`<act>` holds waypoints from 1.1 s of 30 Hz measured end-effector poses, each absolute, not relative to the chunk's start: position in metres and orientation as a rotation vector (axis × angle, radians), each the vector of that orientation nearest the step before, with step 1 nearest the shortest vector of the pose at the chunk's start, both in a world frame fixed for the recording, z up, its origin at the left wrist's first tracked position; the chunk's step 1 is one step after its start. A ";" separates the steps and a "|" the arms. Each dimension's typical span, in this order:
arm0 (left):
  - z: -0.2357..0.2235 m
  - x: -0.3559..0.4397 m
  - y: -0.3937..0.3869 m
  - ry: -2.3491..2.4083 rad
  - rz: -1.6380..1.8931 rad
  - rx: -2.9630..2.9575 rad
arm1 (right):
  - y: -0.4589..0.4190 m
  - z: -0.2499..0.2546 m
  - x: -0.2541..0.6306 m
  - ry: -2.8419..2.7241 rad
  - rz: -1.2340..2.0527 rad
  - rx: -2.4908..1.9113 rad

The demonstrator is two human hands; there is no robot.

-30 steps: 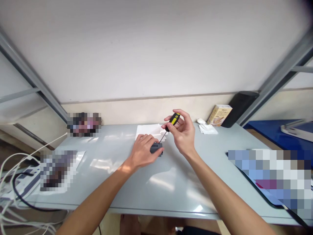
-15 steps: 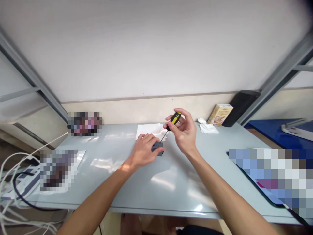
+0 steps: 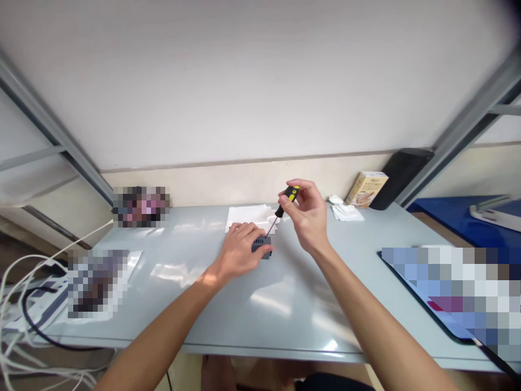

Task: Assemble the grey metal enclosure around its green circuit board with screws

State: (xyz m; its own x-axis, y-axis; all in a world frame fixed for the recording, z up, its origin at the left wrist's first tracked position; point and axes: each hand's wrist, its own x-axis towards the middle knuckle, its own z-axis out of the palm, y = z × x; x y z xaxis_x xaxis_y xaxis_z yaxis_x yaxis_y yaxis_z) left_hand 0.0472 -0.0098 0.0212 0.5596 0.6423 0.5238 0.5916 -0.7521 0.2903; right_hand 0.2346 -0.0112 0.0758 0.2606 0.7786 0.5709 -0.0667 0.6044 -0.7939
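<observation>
A small dark grey box with vent slots (image 3: pixel 264 242) lies on the grey desk (image 3: pixel 195 320). My left hand (image 3: pixel 242 250) grips it, thumb on the near side and fingers over the top, hiding its left part. In my right hand (image 3: pixel 307 214) is a black and yellow screwdriver (image 3: pixel 287 201), pinched by the handle between thumb and fingers. It tilts, and its thin shaft runs down to the top of the box. The tip is too small to make out where it meets the box.
White paper (image 3: pixel 248 214) lies behind the box. Crumpled tissue (image 3: pixel 345 212), a yellow carton (image 3: pixel 368 190) and a black cylinder (image 3: pixel 401 176) stand at the back right. A flat blue item (image 3: pixel 423 293), partly blurred, is at right. White cables (image 3: pixel 12 304) tangle at left.
My right hand's fingers have shifted around the screwdriver handle, and the handle has moved slightly left. My left hand and the box have stayed in place.
</observation>
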 end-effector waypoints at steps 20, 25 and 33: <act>0.021 0.047 -0.009 1.071 0.953 2.710 | -0.003 0.077 0.251 -1.206 0.897 -0.726; 0.020 0.047 -0.009 1.068 0.954 2.716 | -0.003 0.075 0.249 -1.184 0.983 -0.682; 0.020 0.047 -0.009 1.072 0.954 2.728 | -0.002 0.076 0.247 -1.151 0.783 -0.733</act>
State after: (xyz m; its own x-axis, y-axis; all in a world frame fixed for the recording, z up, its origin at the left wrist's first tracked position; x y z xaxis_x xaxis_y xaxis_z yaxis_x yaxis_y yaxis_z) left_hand 0.0474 -0.0086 0.0202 0.5670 0.6333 0.5267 0.5967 -0.7566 0.2674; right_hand 0.2466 -0.0017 0.0760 0.2150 0.8396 0.4988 -0.1562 0.5338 -0.8311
